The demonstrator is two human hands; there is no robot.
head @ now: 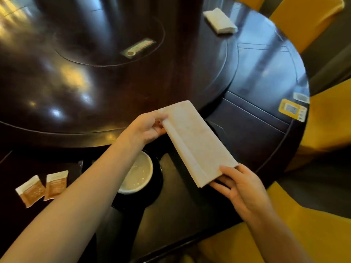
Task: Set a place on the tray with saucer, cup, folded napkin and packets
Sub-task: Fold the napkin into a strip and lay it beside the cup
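A long white folded napkin hangs in the air over the dark table, held at both ends. My left hand pinches its far end and my right hand grips its near end. Below my left forearm a cup with a white inside stands on a black saucer. The saucer rests on a dark tray at the table's near edge. Two brown and white packets lie side by side on the table to the left of the tray.
A stack of white napkins lies at the far right of the round dark table. A raised turntable fills the middle. Stickers sit near the right rim. Yellow chairs surround the table.
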